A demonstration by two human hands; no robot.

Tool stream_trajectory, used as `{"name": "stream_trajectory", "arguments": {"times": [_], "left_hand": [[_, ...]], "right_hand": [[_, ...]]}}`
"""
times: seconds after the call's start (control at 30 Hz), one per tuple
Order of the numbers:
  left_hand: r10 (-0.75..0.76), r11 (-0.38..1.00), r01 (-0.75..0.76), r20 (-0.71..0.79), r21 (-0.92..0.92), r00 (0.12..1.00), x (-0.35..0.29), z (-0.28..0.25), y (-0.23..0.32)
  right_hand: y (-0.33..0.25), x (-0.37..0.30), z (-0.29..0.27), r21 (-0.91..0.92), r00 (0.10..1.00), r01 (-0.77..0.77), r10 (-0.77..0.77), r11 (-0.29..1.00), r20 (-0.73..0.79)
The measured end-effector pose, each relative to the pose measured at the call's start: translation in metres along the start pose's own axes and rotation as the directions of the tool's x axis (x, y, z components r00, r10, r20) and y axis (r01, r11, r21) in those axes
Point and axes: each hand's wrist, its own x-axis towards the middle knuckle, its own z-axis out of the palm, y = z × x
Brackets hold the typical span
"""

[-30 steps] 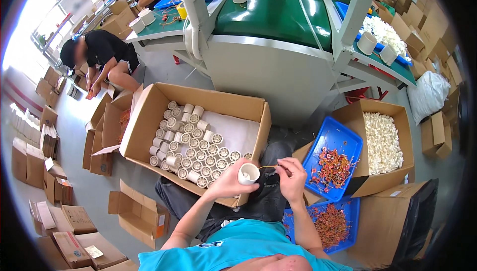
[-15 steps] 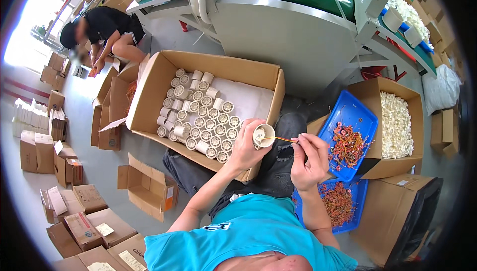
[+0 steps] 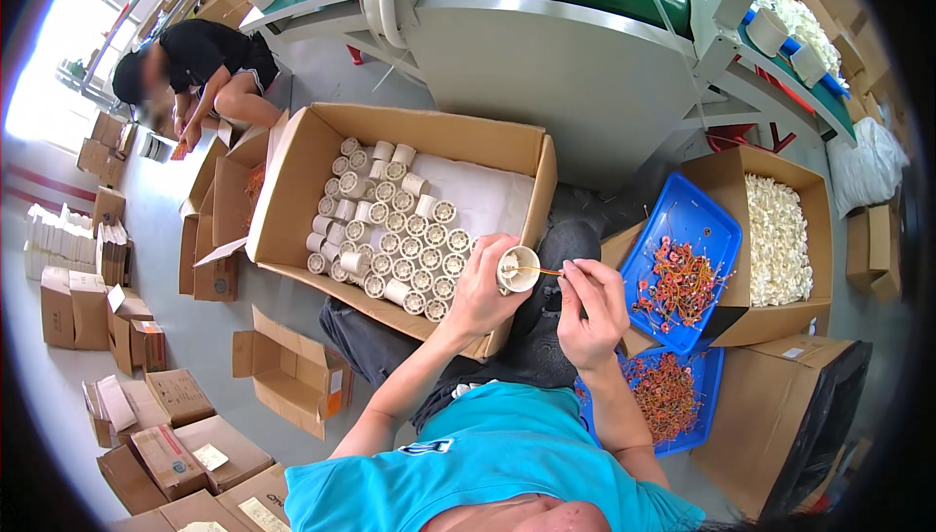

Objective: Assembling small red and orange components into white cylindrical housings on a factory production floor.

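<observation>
My left hand [image 3: 480, 290] grips a white plastic cup-shaped housing [image 3: 518, 269], its round opening tilted up toward me, over the near right corner of a large carton. From inside the housing a thin orange and yellow wire [image 3: 542, 271] runs out to the right. My right hand [image 3: 593, 310] pinches the free end of that wire between thumb and fingers, just beside the housing. Rows of similar white housings [image 3: 390, 220] stand and lie in the open cardboard carton [image 3: 478, 132], on a white sheet.
At right, one blue tray [image 3: 709, 210] holds red-orange wires; another blue tray [image 3: 713, 405] below holds more. Beside them is a carton of small white parts [image 3: 777, 239]. A green-topped machine [image 3: 556, 74] stands ahead. A person [image 3: 200, 74] crouches far left. Cartons [image 3: 292, 366] litter the floor.
My right hand has moved slightly left, closer to the housing, so less wire shows between them. The left hand keeps its hold on the housing.
</observation>
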Motion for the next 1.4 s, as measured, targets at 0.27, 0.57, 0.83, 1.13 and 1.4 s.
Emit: {"name": "stream_trajectory", "arguments": {"times": [0.27, 0.57, 0.83, 1.13, 1.4], "left_hand": [[0.087, 0.996, -0.086, 0.036, -0.017, 0.996, 0.004, 0.007, -0.002], [0.143, 0.990, -0.143, 0.056, -0.001, 0.988, 0.003, 0.010, -0.006], [0.181, 0.983, -0.180, 0.040, -0.031, 0.983, 0.003, 0.008, -0.006], [0.189, 0.982, -0.187, 0.073, -0.023, 0.979, 0.005, 0.006, -0.001], [0.216, 0.974, -0.223, 0.141, 0.036, 0.966, 0.002, 0.004, -0.004]], "right_hand": [[-0.007, 0.011, 0.004, 0.035, 0.977, -0.086, 0.077, 0.996, 0.200], [0.002, 0.016, 0.014, 0.116, 0.844, -0.368, 0.280, 0.922, 0.458], [-0.010, 0.013, 0.010, 0.051, 0.866, -0.363, 0.316, 0.931, 0.387], [-0.006, 0.006, 0.013, 0.102, 0.863, -0.391, 0.326, 0.915, 0.385], [-0.001, -0.007, 0.021, 0.069, 0.918, -0.282, 0.248, 0.957, 0.308]]}}
